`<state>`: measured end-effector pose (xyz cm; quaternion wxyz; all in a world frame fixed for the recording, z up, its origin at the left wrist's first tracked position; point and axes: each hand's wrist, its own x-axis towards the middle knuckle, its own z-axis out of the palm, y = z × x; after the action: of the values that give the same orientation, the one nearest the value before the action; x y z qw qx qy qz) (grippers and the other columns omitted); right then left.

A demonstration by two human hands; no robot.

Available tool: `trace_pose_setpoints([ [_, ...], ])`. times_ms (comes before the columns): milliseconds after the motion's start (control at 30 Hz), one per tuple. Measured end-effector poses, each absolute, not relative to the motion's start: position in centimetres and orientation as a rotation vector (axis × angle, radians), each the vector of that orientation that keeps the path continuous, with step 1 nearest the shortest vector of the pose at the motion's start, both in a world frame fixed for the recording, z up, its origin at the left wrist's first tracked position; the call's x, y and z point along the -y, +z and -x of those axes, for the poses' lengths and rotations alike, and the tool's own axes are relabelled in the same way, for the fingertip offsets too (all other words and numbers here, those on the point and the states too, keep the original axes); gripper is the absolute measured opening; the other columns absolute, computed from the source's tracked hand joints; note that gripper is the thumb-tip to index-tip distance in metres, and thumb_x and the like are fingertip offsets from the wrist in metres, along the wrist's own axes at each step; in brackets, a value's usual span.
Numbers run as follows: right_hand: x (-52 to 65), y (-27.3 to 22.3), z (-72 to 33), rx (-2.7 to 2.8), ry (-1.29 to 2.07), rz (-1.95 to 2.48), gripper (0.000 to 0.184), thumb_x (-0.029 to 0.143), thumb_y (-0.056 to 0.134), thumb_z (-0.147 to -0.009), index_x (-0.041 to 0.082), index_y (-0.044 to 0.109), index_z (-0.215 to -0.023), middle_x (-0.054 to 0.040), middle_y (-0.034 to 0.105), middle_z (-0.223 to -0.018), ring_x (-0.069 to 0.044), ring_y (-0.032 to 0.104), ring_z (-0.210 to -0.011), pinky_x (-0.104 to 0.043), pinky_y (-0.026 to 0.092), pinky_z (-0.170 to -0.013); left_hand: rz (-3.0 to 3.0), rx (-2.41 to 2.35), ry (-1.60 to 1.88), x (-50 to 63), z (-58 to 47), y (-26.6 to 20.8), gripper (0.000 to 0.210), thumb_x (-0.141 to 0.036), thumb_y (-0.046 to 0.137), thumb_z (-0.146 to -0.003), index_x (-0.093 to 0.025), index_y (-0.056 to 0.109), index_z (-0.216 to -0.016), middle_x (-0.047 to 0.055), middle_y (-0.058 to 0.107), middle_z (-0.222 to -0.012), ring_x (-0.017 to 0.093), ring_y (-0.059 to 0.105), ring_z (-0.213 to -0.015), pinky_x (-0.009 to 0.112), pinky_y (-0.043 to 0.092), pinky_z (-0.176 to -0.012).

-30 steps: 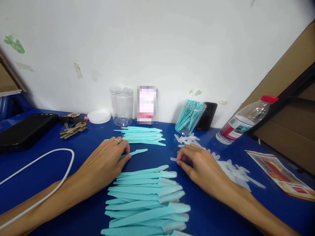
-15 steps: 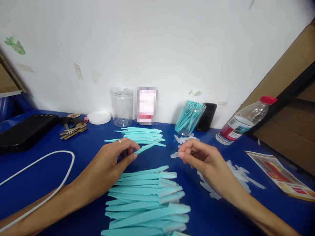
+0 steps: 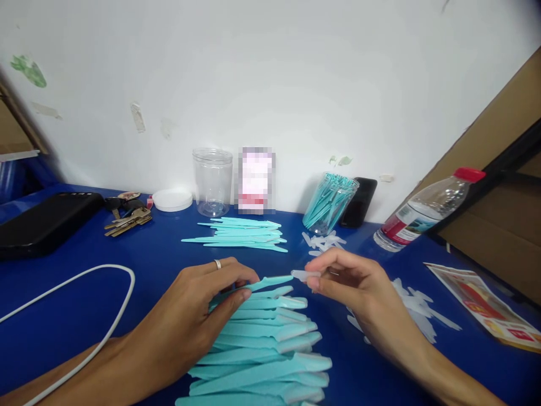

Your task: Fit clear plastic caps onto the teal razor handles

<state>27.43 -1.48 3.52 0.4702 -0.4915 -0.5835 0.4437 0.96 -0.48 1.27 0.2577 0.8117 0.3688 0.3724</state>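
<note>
Between the thumb and fingers of my left hand [image 3: 207, 304] is a turquoise eyebrow razor [image 3: 273, 280], its blade end pointing right. My right hand [image 3: 355, 282] pinches a small translucent blade cap [image 3: 305, 275], whose open end meets the razor's tip; whether the tip is inside I cannot tell. Below the hands lies a stack of turquoise razors [image 3: 257, 356] with clear caps on their blade ends. A smaller group of razors [image 3: 247, 232] rests behind my left hand. Loose caps [image 3: 416, 307] are heaped beside my right wrist, and more caps [image 3: 325, 241] lie beyond that hand.
At the wall stand an empty clear jar [image 3: 213, 183], a blurred-out upright panel [image 3: 256, 180], a jar of razors [image 3: 329, 204] and a dark phone [image 3: 359, 202]. A bottle [image 3: 426, 211] leans right. Left are keys [image 3: 131, 217], a white lid [image 3: 172, 200], a black power bank [image 3: 51, 223] and a cable [image 3: 127, 282].
My hands have come together: the left moved right and down with the razor, now level. The cap in my right hand now meets the razor's tip.
</note>
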Motion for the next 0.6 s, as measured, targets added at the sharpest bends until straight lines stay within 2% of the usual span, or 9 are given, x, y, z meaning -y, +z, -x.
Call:
trace_pose_setpoints([
  [100, 1.52, 3.53, -27.34, 1.454, 1.097, 1.201, 0.012, 0.03, 0.088, -0.078, 0.022, 0.078, -0.08, 0.002, 0.068, -0.069, -0.012, 0.058, -0.064, -0.023, 0.045, -0.059, -2.196, -1.016, 0.971, 0.5, -1.0, 1.3, 0.02, -0.03, 0.053, -0.106, -0.031, 0.073, -0.105, -0.004, 0.072, -0.09, 0.015, 0.065, -0.076, 0.026, 0.047, -0.066],
  [267, 1.66, 3.56, -27.16, 1.527, 1.053, 1.204, 0.01, 0.029, 0.084, -0.082, 0.023, 0.077, -0.08, 0.0039, 0.064, -0.063, -0.011, 0.053, -0.058, -0.022, 0.042, -0.055, -2.23, -1.003, 0.934, 0.54, -0.99, 1.31, 0.021, -0.029, 0.052, -0.106, -0.03, 0.072, -0.104, -0.003, 0.072, -0.091, 0.015, 0.065, -0.078, 0.025, 0.048, -0.07],
  [400, 1.9, 3.53, -27.19, 1.559, 1.021, 1.197, 0.009, 0.028, 0.083, -0.083, 0.023, 0.077, -0.079, 0.0031, 0.067, -0.067, -0.011, 0.055, -0.06, -0.022, 0.043, -0.055, -2.233, -0.971, 0.949, 0.62, -0.99, 1.38, 0.02, -0.027, 0.052, -0.106, -0.029, 0.072, -0.104, -0.003, 0.071, -0.09, 0.014, 0.065, -0.077, 0.024, 0.049, -0.07],
  [600, 1.9, 3.29, -27.4, 1.56, 0.979, 1.2, 0.01, 0.029, 0.084, -0.084, 0.023, 0.078, -0.08, 0.0034, 0.069, -0.07, -0.011, 0.057, -0.062, -0.021, 0.044, -0.057, -2.261, -0.933, 1.033, 0.69, -1.0, 1.6, 0.02, -0.019, 0.052, -0.105, -0.027, 0.07, -0.107, -0.004, 0.068, -0.088, 0.011, 0.062, -0.074, 0.022, 0.045, -0.068],
])
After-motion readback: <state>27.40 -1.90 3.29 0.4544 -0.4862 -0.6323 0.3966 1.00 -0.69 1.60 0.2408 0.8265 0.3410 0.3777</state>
